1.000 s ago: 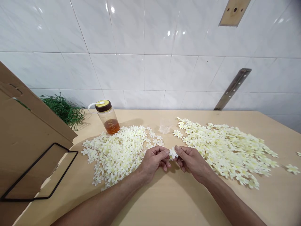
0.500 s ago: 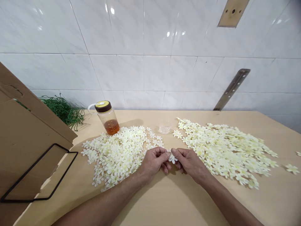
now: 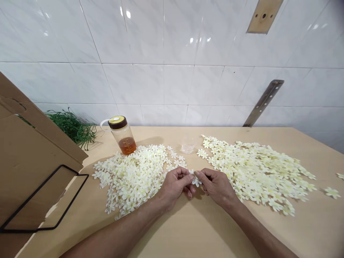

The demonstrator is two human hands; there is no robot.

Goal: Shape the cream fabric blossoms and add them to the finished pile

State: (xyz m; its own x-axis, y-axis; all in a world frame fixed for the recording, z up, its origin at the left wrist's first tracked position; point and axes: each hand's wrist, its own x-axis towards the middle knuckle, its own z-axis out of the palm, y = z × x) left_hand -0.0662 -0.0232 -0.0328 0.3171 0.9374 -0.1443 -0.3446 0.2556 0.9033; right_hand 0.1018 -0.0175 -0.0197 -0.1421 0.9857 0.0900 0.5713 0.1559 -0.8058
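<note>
Between my hands, just above the table, is a small white artificial flower [image 3: 197, 182] with its petals facing down. My left hand [image 3: 177, 183] pinches its left side between thumb and fingers. The right side is pinched by my right hand [image 3: 216, 185], thumb tip close to the other thumb. The fingers partly cover the flower, so its centre is hard to see. Left of my hands lies a pile of small white flowers [image 3: 135, 175]. To the right spreads a pile of larger, yellowish-white flowers [image 3: 255, 168].
A bottle of amber liquid [image 3: 126, 139] stands behind the left pile. A small clear cup [image 3: 187, 146] sits beyond my hands. At the left are a cardboard box [image 3: 32, 157], a black wire frame [image 3: 70, 204] and green stems [image 3: 71, 127]. A tiled wall [image 3: 177, 84] rises behind the table.
Both hands stay almost in place on the flower. The right fingers have shifted slightly around its edge, and the whole view has moved a little.
</note>
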